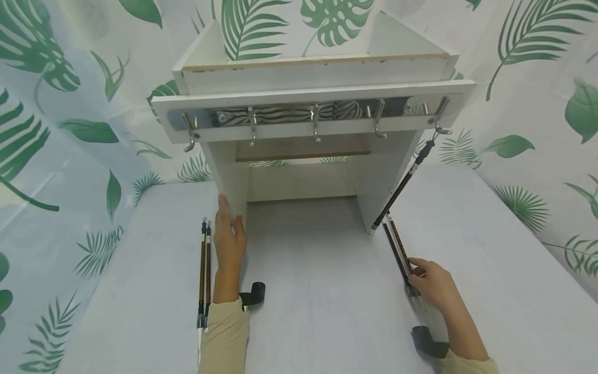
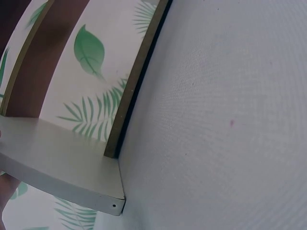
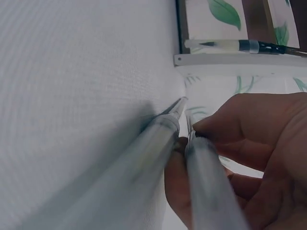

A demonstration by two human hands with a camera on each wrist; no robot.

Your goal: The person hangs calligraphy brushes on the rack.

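A white wooden rack [image 1: 308, 75] stands on the table, with a row of metal hooks [image 1: 316, 122] along its front. My left hand [image 1: 229, 241] holds the front edge of its left side panel [image 2: 67, 163], thumb on the inner face and fingers outside. On the right, two capped writing brushes [image 1: 397, 252] lie side by side. My right hand [image 1: 434, 283] pinches one brush [image 3: 206, 177] between thumb and fingers; the other brush [image 3: 144, 163] lies beside it on the cloth. A third brush [image 1: 404, 182] hangs by its loop from the rightmost hook [image 1: 439, 117].
Two more brushes [image 1: 205, 275] lie left of my left forearm. White cloth [image 1: 303, 301] covers the table. Leaf-patterned fabric [image 1: 551, 156] hangs behind and at both sides. Dark wrist mounts [image 1: 425, 343] sit by my forearms.
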